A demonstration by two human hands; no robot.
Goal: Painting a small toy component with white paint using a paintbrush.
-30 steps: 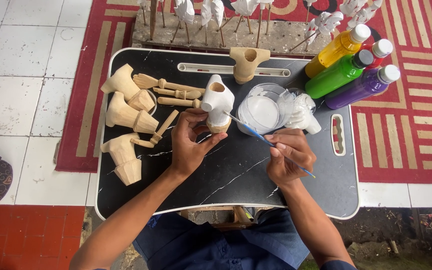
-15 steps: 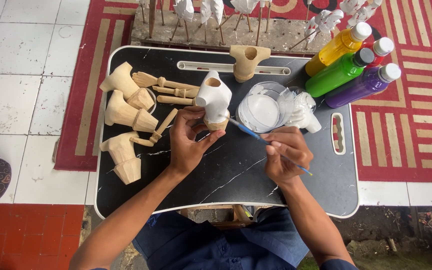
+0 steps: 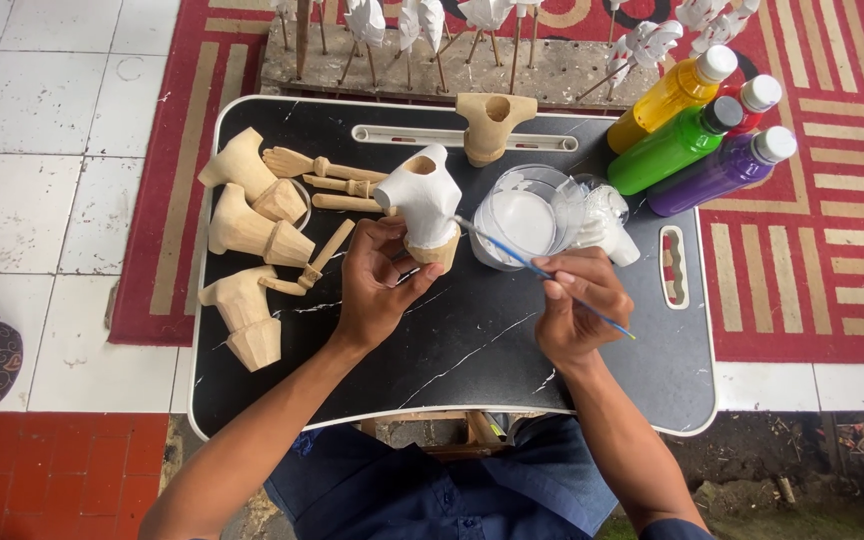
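Observation:
My left hand (image 3: 377, 280) grips the bare wooden base of a torso-shaped wooden figure (image 3: 424, 198), whose upper part is painted white. My right hand (image 3: 574, 302) holds a thin blue paintbrush (image 3: 532, 265), its tip touching the right side of the figure. Both hands work over a black marbled lap table (image 3: 472, 350). Just right of the figure stands a clear cup of white paint (image 3: 522, 215).
Several unpainted wooden torsos (image 3: 247, 235) and arm pieces (image 3: 322, 170) lie on the table's left. Another bare torso (image 3: 493, 122) stands at the back. Yellow, green, red and purple paint bottles (image 3: 697, 140) lie at the right. White painted pieces on sticks (image 3: 422, 25) stand behind on a board.
My left hand has turned the figure slightly in its grip. The brush tip has stayed against the figure's right side, with my right hand shifting a little.

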